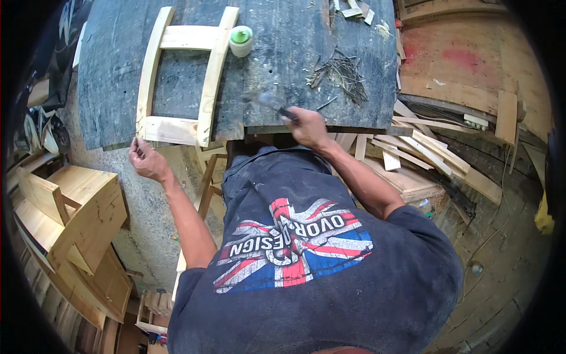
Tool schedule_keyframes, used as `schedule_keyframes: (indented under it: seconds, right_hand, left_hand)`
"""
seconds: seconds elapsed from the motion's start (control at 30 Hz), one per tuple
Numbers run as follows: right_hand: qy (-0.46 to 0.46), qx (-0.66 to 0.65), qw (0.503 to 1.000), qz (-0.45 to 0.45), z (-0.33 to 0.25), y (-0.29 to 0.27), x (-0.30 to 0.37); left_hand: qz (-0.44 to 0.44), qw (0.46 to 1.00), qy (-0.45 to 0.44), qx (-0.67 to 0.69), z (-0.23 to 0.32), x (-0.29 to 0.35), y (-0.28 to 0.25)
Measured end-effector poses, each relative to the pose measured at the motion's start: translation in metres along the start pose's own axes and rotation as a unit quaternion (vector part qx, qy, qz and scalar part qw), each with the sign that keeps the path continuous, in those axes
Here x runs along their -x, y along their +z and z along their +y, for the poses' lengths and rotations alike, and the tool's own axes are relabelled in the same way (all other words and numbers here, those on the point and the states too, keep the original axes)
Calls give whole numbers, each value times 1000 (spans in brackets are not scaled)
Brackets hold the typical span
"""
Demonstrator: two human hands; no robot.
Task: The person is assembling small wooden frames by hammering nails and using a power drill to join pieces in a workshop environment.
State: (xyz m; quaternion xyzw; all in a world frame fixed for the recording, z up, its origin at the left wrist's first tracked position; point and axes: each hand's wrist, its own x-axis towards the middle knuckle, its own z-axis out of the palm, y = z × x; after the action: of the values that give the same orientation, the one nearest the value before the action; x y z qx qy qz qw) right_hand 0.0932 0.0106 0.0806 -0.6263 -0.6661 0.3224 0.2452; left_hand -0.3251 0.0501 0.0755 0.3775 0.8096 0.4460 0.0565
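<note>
Both hands are at the near edge of a dark, worn desk (277, 65) that fills the upper middle of the frame. On its left part lies a pale wooden frame (213, 76), flat, made of two slightly curved long rails joined by two crosspieces, one near the top and one at the bottom, close to the desk's edge. The left hand (148, 162), left of centre, has its fingers curled and thumb and fingertips drawn together at the frame's lower left corner; whether a small piece is pinched between them cannot be told. The right hand (306, 127), just right of centre, is closed in a fist around the dark handle of a hammer-like tool (287, 113), whose head points left over the desk and is blurred. Just beside the frame's right rail, in the upper middle, stands a white container (242, 48) with a green top. Farther right, a loose heap of thin nails (342, 76) lies on the desk, with small wood offcuts (354, 10) above it at the top of the frame. Wooden strips (436, 156) are piled at the right, below the desk's level, and pale wooden furniture (88, 200) stands at the left.
</note>
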Motion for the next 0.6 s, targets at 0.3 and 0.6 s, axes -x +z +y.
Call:
schedule_keyframes:
  seconds: [0.3,0.6]
  right_hand:
    - [238,24,954,179,106,-67,-25]
    - [315,-7,936,160,130,-69,-61]
  left_hand:
    - [-328,908,198,168,168,160,107]
    - [-371,909,110,154,191,215,128]
